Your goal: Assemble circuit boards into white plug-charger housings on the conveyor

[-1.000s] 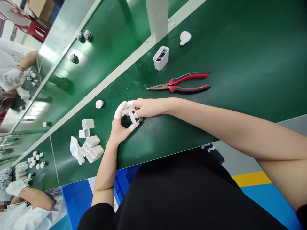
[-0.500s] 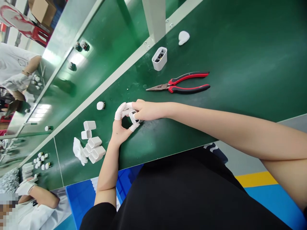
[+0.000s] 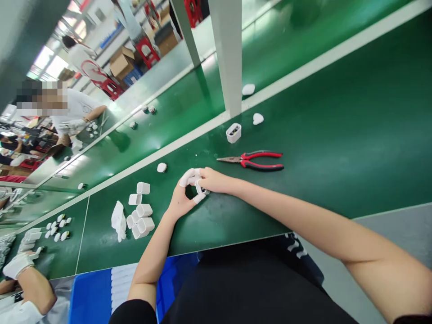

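My left hand and my right hand meet over the green bench, both pinching one small white plastic shell. White finger cots cover several fingertips. The shell is mostly hidden between the fingers. To the left lies a cluster of several empty white shells beside a crumpled white glove. Red-handled needle-nose pliers lie just right of my hands. Behind them stands an open white shell with parts inside.
A white post rises behind the pliers. Two white lumps lie near its foot, and a small white part sits by the bench rail. Gloved co-workers work at the far left. A blue bin sits below the bench edge.
The camera has tilted up and pulled back, so more of the room shows. My hands stay together on the small shell in the same spot.
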`<state>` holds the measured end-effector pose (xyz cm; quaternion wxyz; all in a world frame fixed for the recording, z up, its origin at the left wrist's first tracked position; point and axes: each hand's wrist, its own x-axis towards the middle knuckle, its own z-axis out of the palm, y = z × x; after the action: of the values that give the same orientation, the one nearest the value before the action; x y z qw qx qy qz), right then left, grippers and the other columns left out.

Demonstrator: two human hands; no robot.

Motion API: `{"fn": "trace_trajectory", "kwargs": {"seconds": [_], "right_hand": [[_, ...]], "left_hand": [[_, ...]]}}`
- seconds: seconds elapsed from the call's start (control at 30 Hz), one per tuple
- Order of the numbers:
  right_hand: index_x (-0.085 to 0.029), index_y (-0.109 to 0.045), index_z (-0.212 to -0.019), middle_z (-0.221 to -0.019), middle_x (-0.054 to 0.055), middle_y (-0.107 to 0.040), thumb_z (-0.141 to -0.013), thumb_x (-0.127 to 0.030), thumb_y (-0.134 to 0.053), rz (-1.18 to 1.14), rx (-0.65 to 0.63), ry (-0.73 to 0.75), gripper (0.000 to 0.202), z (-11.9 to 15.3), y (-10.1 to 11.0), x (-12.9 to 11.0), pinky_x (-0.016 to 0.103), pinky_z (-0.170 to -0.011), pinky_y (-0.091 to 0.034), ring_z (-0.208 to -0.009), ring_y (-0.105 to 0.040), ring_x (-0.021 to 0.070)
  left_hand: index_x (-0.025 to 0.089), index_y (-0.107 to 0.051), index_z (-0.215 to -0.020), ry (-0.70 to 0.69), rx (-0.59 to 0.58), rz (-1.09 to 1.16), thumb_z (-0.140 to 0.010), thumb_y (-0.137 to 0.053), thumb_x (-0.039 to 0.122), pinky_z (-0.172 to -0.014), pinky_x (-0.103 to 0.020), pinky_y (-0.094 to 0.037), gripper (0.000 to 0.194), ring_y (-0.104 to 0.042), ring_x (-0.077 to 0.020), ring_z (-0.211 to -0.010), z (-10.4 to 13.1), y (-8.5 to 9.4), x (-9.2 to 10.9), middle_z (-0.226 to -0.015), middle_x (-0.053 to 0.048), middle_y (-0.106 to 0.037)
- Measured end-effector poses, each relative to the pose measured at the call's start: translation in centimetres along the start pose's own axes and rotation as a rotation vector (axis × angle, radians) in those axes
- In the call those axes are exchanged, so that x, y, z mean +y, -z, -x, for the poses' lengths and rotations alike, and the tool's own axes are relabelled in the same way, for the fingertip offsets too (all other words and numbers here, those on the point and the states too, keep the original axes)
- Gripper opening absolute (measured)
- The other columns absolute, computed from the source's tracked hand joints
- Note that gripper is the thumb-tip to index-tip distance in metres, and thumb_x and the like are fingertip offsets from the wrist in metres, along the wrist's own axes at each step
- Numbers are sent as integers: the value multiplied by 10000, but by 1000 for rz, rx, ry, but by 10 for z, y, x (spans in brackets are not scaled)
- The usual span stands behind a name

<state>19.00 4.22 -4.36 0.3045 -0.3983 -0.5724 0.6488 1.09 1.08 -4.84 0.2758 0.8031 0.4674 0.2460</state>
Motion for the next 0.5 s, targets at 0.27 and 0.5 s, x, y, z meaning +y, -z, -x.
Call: {"fn": "trace_trajectory", "kwargs": {"seconds": [0.27, 0.5], "right_hand": [[-176, -657, -1047, -969, 41, -693, -798, -220, -439, 93, 258, 184, 334, 3, 0, 12, 244, -673, -480, -765, -610, 149], [-184, -679, -1017, -1011, 71, -692, -807, -237, -475, 158, 313, 321, 298, 8, -15, 26, 352, -862, -483, -889, -628, 203]], "left_hand": [[265, -477, -1310, 147, 44, -138, -731, -678, 299, -786, -316, -499, 614, -582, -152, -739, -2, 9, 25, -789, 28, -592], [171, -548, -1217, 303, 324, -148, -791, -663, 314, -699, -287, -507, 464, -587, -134, -674, -88, 56, -11, -759, 4, -614]]}}
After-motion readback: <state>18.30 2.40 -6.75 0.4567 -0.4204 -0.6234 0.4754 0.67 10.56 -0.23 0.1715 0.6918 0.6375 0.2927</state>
